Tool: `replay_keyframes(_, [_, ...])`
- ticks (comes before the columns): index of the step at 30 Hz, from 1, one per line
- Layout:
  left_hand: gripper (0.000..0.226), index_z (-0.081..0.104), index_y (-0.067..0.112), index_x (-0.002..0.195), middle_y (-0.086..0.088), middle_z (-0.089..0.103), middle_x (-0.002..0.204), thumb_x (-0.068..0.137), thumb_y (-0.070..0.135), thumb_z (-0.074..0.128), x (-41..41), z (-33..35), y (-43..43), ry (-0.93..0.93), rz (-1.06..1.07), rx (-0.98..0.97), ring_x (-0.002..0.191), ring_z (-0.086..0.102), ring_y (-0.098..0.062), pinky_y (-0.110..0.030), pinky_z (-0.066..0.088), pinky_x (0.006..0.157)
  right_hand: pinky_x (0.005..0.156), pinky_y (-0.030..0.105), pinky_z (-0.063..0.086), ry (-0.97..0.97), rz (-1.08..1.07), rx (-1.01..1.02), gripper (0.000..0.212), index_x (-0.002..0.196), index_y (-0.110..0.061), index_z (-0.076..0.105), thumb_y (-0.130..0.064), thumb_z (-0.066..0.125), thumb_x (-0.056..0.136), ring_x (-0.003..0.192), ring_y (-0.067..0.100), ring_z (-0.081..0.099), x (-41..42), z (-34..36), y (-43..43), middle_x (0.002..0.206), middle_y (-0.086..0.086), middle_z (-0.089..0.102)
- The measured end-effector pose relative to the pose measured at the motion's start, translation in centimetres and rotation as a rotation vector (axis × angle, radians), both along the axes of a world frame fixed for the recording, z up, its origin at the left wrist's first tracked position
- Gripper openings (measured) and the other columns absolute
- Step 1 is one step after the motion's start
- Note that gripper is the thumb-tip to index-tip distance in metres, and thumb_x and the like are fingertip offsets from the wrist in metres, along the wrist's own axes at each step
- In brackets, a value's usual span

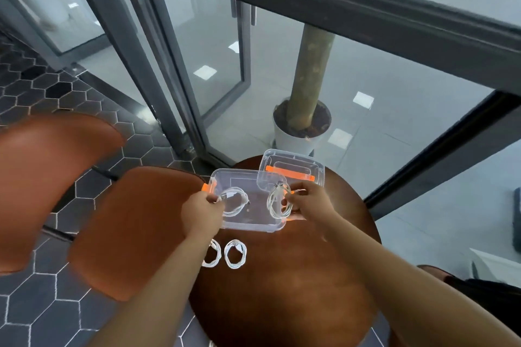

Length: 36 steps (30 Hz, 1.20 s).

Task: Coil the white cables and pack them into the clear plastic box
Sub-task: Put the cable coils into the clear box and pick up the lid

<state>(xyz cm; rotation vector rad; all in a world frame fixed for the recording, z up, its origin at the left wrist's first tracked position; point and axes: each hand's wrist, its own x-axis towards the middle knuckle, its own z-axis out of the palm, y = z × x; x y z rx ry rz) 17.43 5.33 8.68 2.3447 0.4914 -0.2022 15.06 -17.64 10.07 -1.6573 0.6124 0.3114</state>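
Two bare forearms reach over a round brown wooden table (282,304), where two loosely coiled white cables (239,245) lie side by side just in front of a clear rectangular plastic box (248,221) with orange latches. The left hand (201,211) curls its fingers on the box's left rim, and a third coil (229,193) lies inside. The right hand (307,201) pinches a fourth white coil (270,204) over the box's right end.

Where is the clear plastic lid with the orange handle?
In the head view, the clear plastic lid with the orange handle lies on the round brown table at the far right corner of the clear plastic box, just beyond the right hand.
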Motion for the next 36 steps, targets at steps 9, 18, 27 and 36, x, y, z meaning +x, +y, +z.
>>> replay_keyframes(9, [0.008, 0.072, 0.011, 0.09, -0.006, 0.072, 0.088, 0.089, 0.014, 0.065, 5.8, -3.6, 0.0, -0.022, -0.309, 0.205, 0.077, 0.065, -0.024, -0.033, 0.051, 0.066, 0.081, 0.052, 0.062, 0.098, 0.04, -0.226, 0.022, 0.108, -0.015, 0.066, -0.012, 0.072, 0.087, 0.082, 0.027, 0.076, 5.3, -4.1, 1.9, 0.089, 0.007, 0.076])
replay_keyframes(18, [0.023, 0.064, 0.008, 0.109, -0.012, 0.064, 0.113, 0.094, -0.002, 0.049, 8.8, -6.8, -2.0, 0.143, -0.808, 0.545, 0.098, 0.068, -0.029, -0.033, 0.05, 0.076, 0.083, 0.041, 0.061, 0.075, 0.432, -0.722, 0.029, 0.122, -0.022, 0.064, -0.014, 0.056, 0.094, 0.095, 0.028, 0.073, 10.0, -6.7, 4.2, 0.11, 0.006, 0.077])
replay_keyframes(27, [0.031, 0.062, 0.009, 0.125, -0.013, 0.06, 0.127, 0.096, 0.0, 0.054, 10.0, -9.9, -2.8, 0.199, -0.891, 0.634, 0.115, 0.063, -0.029, -0.034, 0.054, 0.091, 0.068, 0.034, 0.046, 0.079, 0.822, -1.01, 0.023, 0.101, -0.009, 0.061, 0.006, 0.052, 0.086, 0.087, 0.033, 0.066, 10.8, -8.3, 5.7, 0.094, 0.014, 0.071])
replay_keyframes(36, [0.024, 0.066, 0.011, 0.12, -0.011, 0.065, 0.126, 0.099, 0.007, 0.054, 10.6, -11.8, -3.1, 0.174, -0.836, 0.654, 0.124, 0.056, -0.027, -0.036, 0.036, 0.112, 0.082, 0.037, 0.052, 0.203, 0.884, -0.983, 0.024, 0.107, -0.007, 0.066, 0.001, 0.051, 0.09, 0.1, 0.034, 0.07, 11.6, -11.5, 6.8, 0.103, 0.015, 0.073])
